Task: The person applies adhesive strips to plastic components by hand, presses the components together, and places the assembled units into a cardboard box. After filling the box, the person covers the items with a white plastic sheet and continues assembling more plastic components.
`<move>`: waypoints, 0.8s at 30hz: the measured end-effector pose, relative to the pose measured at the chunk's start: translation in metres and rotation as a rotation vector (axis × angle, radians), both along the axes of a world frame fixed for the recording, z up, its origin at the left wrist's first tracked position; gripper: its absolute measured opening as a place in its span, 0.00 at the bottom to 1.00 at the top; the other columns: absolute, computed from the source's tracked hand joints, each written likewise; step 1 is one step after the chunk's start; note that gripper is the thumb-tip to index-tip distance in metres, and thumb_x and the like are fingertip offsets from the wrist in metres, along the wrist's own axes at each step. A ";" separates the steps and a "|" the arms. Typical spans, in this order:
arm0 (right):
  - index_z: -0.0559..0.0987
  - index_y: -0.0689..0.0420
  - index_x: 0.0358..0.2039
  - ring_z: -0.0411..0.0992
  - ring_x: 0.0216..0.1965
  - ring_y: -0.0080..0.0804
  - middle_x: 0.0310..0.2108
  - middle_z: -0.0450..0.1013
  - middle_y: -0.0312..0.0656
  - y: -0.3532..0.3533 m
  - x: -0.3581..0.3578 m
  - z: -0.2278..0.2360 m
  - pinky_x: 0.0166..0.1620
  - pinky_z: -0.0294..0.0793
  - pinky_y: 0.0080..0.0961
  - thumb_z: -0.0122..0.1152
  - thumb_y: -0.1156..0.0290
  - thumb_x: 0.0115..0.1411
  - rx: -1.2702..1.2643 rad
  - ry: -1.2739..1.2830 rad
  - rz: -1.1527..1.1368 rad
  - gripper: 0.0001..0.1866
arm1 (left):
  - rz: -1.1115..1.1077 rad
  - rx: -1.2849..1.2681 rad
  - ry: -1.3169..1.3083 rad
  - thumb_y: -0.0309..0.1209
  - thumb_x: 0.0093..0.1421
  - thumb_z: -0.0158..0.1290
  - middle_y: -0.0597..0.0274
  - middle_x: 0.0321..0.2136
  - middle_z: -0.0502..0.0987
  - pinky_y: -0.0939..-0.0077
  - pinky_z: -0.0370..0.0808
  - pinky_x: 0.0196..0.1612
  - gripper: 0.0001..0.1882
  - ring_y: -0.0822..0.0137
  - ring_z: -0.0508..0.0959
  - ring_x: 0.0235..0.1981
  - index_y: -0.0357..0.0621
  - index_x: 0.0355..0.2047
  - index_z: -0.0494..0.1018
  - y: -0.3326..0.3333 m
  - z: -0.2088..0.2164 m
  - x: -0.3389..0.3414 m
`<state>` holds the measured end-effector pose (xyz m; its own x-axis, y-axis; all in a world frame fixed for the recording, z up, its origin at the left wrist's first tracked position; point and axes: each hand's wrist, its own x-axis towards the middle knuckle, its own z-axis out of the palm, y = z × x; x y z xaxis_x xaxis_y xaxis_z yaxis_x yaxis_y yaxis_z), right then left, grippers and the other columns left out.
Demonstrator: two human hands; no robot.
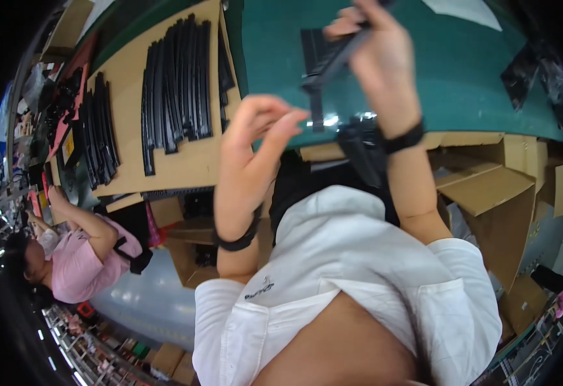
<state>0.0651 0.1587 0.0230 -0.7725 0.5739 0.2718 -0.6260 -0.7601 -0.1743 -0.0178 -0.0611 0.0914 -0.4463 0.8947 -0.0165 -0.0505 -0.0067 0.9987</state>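
A glossy green worktable (455, 77) spans 12 to 2 o'clock, white glare shining on its top near 1 o'clock. At 10 o'clock lies a brown tabletop (130, 122). An open cardboard carton (503, 238) stands at 3 o'clock, below the green edge. Smooth grey floor (146, 296) shows toward 8 o'clock, with cardboard boxes (167, 359) at 7 and bright strip lights (41, 334) near the 8 o'clock rim.

A white sheet (467, 11) lies on the green tabletop (455, 71). Open cardboard boxes (487, 190) stand below, right; left, a person in a pink shirt (82, 267) is near grey floor (143, 299).
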 end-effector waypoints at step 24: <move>0.70 0.63 0.47 0.68 0.40 0.26 0.41 0.68 0.43 -0.064 0.086 0.181 0.40 0.70 0.20 0.52 0.60 0.61 1.232 -0.995 -0.445 0.21 | -0.075 -0.113 0.393 0.25 0.60 0.51 0.60 0.33 0.77 0.77 0.70 0.38 0.05 0.70 0.75 0.33 0.34 0.33 0.71 -0.034 -0.013 -0.002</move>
<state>0.1509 0.0951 0.2042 -0.7556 0.6121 0.2332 -0.0229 0.3311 -0.9433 -0.0197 -0.0955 0.0788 -0.3721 0.9273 0.0421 0.3390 0.0935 0.9361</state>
